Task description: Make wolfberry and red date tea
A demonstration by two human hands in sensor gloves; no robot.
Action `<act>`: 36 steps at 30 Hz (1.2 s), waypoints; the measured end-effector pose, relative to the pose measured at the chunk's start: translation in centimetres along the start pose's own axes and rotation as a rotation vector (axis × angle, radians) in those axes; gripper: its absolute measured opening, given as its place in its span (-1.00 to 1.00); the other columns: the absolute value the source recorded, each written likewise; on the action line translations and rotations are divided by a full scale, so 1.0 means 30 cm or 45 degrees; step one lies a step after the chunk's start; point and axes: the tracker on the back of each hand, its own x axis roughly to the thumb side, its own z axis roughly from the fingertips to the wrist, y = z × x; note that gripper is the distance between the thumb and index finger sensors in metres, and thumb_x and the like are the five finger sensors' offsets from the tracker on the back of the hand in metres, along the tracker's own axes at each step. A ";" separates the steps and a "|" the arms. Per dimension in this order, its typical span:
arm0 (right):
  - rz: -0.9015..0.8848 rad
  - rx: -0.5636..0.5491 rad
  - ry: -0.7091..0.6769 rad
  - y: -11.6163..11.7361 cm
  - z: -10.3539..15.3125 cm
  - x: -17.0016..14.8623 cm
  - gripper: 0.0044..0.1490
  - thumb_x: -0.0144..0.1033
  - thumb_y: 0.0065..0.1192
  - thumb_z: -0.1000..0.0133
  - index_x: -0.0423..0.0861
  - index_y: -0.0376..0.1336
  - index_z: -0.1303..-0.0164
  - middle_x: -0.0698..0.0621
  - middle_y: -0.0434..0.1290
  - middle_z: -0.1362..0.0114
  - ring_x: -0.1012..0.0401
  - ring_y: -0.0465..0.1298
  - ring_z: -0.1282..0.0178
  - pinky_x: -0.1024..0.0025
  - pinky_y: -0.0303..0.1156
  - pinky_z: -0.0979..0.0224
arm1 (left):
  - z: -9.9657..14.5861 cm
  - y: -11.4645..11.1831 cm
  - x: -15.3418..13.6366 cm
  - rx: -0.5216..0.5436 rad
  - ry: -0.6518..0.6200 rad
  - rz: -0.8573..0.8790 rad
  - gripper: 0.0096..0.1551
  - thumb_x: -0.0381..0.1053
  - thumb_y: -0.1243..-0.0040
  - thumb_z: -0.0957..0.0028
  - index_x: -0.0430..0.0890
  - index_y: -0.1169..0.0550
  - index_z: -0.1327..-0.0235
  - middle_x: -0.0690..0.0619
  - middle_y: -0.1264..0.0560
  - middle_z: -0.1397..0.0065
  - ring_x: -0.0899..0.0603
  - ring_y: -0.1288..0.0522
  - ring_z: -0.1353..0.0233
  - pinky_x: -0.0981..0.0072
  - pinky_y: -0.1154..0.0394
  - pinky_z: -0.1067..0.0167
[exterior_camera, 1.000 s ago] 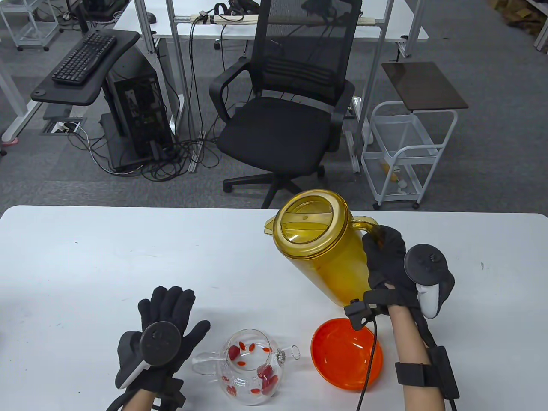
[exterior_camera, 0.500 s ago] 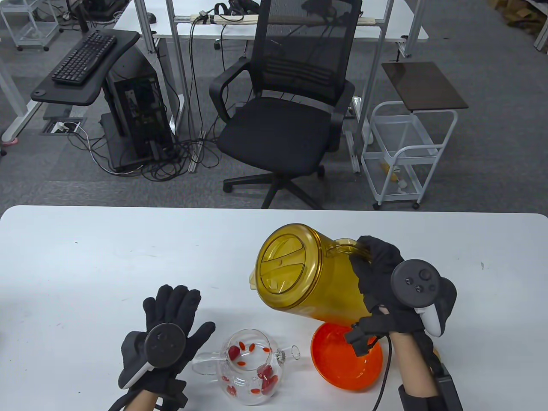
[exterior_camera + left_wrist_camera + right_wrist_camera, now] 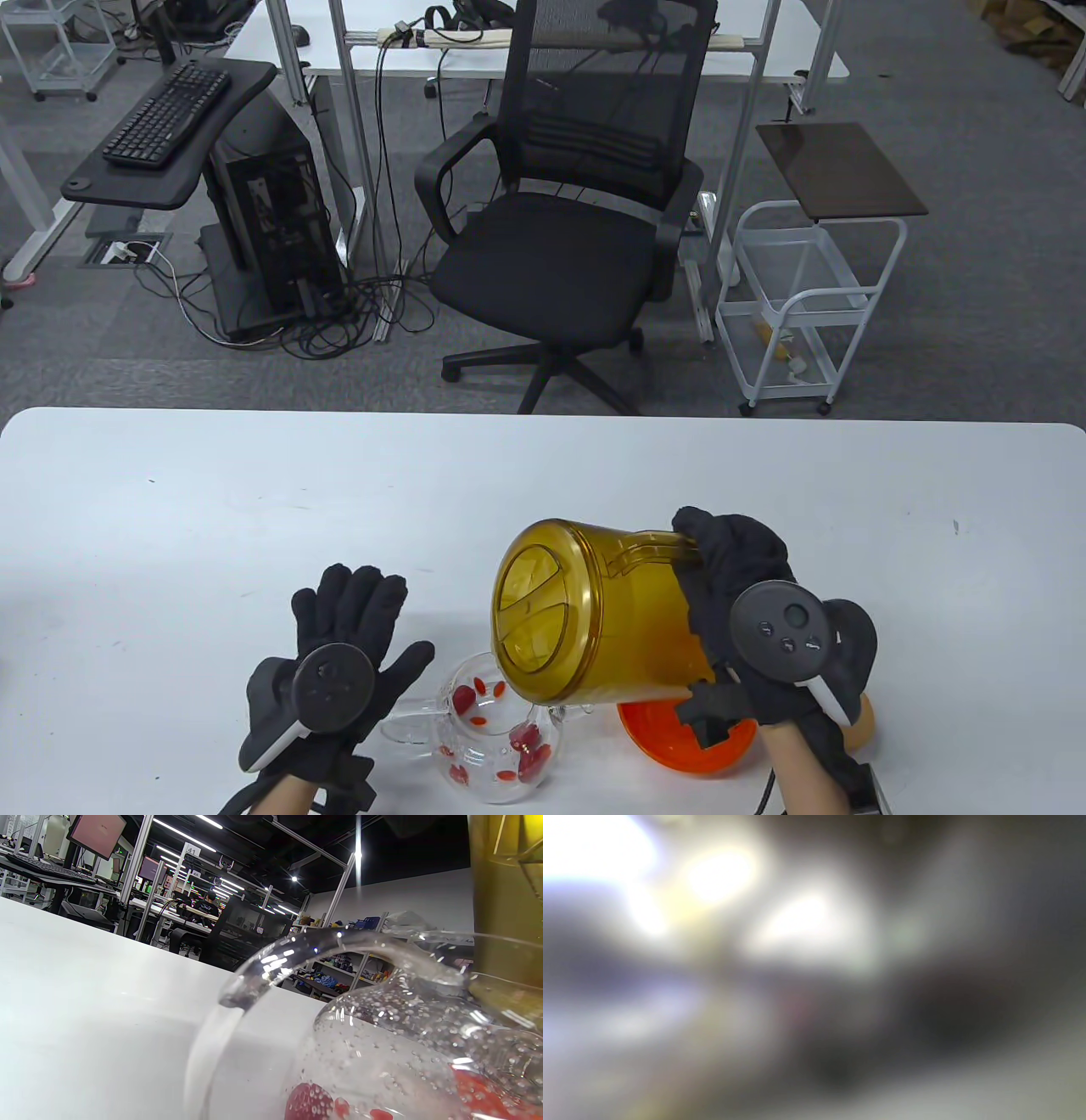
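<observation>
Amber pitcher (image 3: 585, 628) lower, steeper than before

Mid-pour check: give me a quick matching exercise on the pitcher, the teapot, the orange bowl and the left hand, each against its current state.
Things:
1. amber pitcher
2. glass teapot
3. orange bowl
4. left hand

States:
A. flat on the table, fingers spread, holding nothing
B. partly hidden under the pitcher
C. tipped over, gripped at the handle by the right hand
D. upright, red dates and wolfberries inside

Pairs: 1-C, 2-D, 3-B, 4-A
</observation>
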 end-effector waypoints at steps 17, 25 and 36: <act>0.301 -0.115 -0.141 0.020 0.081 0.120 -0.49 -0.44 0.12 -0.28 0.02 0.10 -0.44 -0.26 0.22 -0.38 -0.29 0.24 -0.46 -0.51 0.14 -0.43 | -0.001 0.000 0.016 -0.007 -0.018 0.004 -0.05 0.40 0.07 -0.19 0.00 -0.06 -0.75 -0.17 0.01 -0.82 -0.42 0.21 -0.76 -0.16 0.40 -0.56; 0.370 -0.150 -0.174 0.034 0.110 0.143 -0.49 -0.47 0.12 -0.30 0.01 0.10 -0.45 -0.23 0.20 -0.41 -0.26 0.23 -0.49 -0.48 0.11 -0.49 | 0.000 -0.002 0.021 -0.015 -0.021 -0.009 -0.05 0.40 0.07 -0.19 0.00 -0.06 -0.75 -0.17 0.01 -0.82 -0.42 0.21 -0.76 -0.16 0.40 -0.56; 0.411 -0.171 -0.216 0.057 0.128 0.147 -0.48 -0.50 0.12 -0.31 0.01 0.09 -0.46 -0.18 0.20 -0.42 -0.22 0.25 -0.51 -0.44 0.11 -0.54 | 0.000 0.000 0.026 -0.018 -0.023 -0.022 -0.05 0.40 0.07 -0.19 0.00 -0.06 -0.75 -0.17 0.01 -0.82 -0.42 0.21 -0.76 -0.16 0.40 -0.56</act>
